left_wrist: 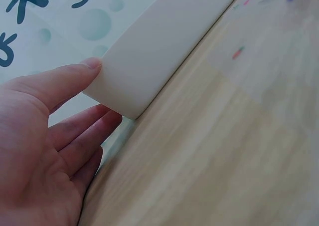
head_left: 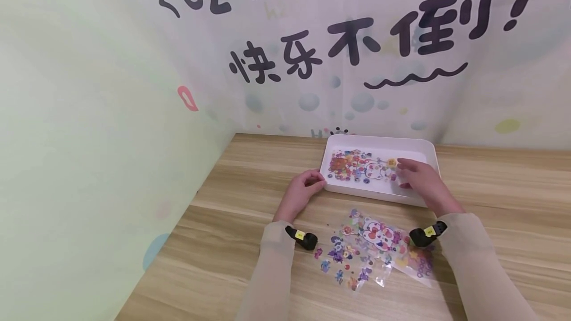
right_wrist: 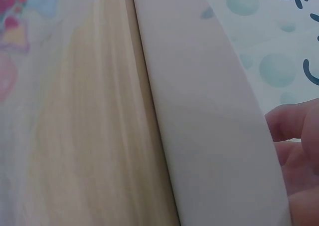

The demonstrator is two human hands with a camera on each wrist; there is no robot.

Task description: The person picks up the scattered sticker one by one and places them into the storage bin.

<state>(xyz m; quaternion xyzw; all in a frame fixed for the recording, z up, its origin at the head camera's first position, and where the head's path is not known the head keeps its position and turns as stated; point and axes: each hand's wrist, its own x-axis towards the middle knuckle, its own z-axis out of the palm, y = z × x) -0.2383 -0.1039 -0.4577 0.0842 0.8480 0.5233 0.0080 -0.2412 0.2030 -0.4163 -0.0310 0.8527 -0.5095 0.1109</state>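
1. Head view: I see a white, shallow, rectangular tray with rounded corners point(head_left: 374, 195) on a light wood-grain surface point(head_left: 250, 182), set near the patterned white backdrop point(head_left: 303, 101) with its large dark lettering.
2. Inside the tray, toward its left and middle, I find clear plastic sheets printed with small colourful cartoon figures point(head_left: 357, 168), a brown bear and a white bear among them.
3. On my left wrist feed, the left hand point(head_left: 303, 191) holds the tray's near left corner: the thumb point(left_wrist: 89, 67) touches the rim, and the fingers bend in against the wall below it.
4. The right hand point(head_left: 424, 182) reaches over the tray's right part, by the right end of the sheets inside. I see thumb and fingers bent with a gap between them; from here I cannot tell whether they pinch the film. On the right wrist feed, the tray wall partly hides them.
5. Between the beige-sleeved forearms, in front of the tray, I have more clear printed sheets point(head_left: 345, 254) overlapping on the surface, with a pinkish printed piece point(head_left: 419, 264) at their right.
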